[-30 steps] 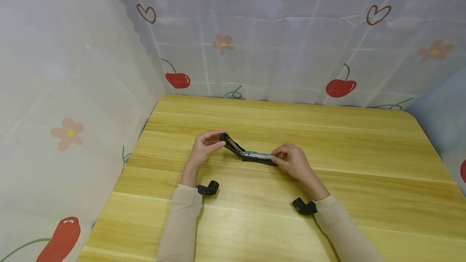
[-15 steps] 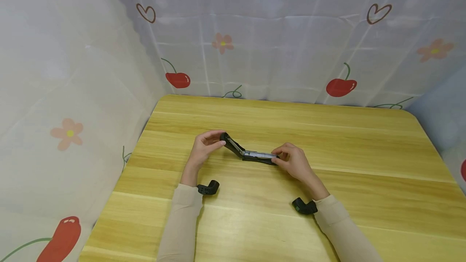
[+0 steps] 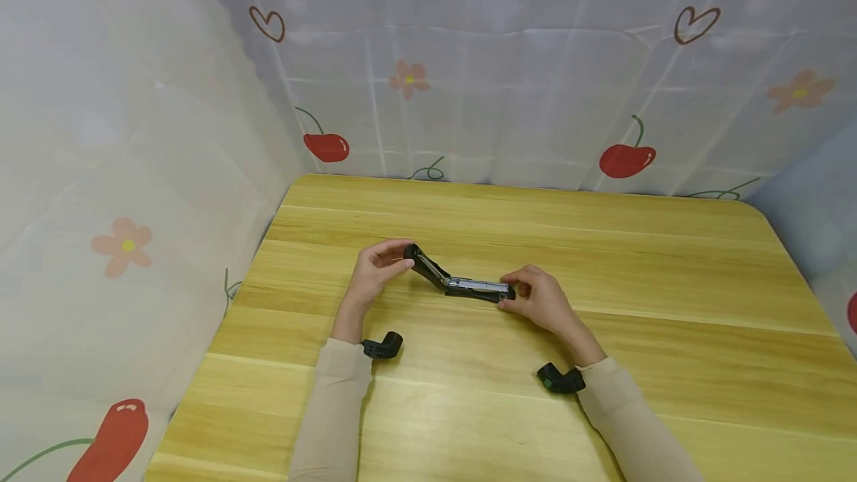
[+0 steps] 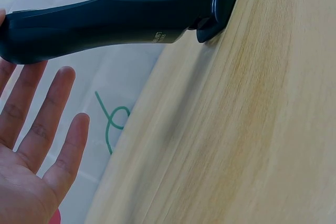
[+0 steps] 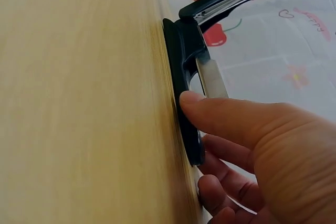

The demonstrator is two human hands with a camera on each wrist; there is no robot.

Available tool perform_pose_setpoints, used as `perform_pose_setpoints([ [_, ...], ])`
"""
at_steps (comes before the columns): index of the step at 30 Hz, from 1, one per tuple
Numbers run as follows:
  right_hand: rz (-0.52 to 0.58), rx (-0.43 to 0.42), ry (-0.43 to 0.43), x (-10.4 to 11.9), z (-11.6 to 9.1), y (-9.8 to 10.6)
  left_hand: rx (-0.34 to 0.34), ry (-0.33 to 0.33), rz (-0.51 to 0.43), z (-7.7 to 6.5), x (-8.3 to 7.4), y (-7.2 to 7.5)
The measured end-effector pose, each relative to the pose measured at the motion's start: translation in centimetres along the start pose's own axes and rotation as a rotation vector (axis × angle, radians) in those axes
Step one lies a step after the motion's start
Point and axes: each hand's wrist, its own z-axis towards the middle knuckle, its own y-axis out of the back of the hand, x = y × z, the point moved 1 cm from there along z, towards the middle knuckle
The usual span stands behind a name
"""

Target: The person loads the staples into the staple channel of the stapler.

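A black stapler (image 3: pixel 428 269) is swung wide apart at its hinge, its base along the table and its top arm slanting up to the left. My left hand (image 3: pixel 372 274) pinches the raised end of that arm between thumb and fingertips; the left wrist view shows the other fingers of the left hand (image 4: pixel 39 140) spread beneath. On the base lies the silvery staple channel (image 3: pixel 477 286). My right hand (image 3: pixel 544 299) grips the base's far end, thumb on its near side. In the right wrist view the right hand (image 5: pixel 283 145) partly covers the channel (image 5: pixel 212 77).
A light wood table (image 3: pixel 469 407) lies under everything. Behind it hangs a pale curtain (image 3: pixel 509 80) printed with cherries and flowers, and another such sheet (image 3: pixel 167 155) borders the left. Small black cameras, left (image 3: pixel 384 346) and right (image 3: pixel 559 378), sit at the wrists.
My right thumb has slid down from the end of the staple channel to the base's near side, leaving the channel's end in sight. The left hand and the raised arm have stayed put.
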Motion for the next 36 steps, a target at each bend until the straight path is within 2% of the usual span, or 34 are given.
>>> perform_pose_setpoints([
  [7,-0.034,0.021,-0.011,-0.1,-0.1,0.1,0.003,-0.002,-0.002,0.0,0.0,-0.2],
  [20,-0.027,0.021,-0.006,-0.3,-0.1,-0.1,-0.006,-0.005,0.014,0.1,-0.2,-0.8],
  [28,-0.027,0.024,-0.006,-0.3,-0.1,0.0,-0.031,-0.036,0.011,0.4,-0.4,-2.3],
  [36,-0.021,0.016,0.003,-0.4,-0.1,-0.1,-0.012,-0.077,-0.036,1.1,-0.2,-4.7],
])
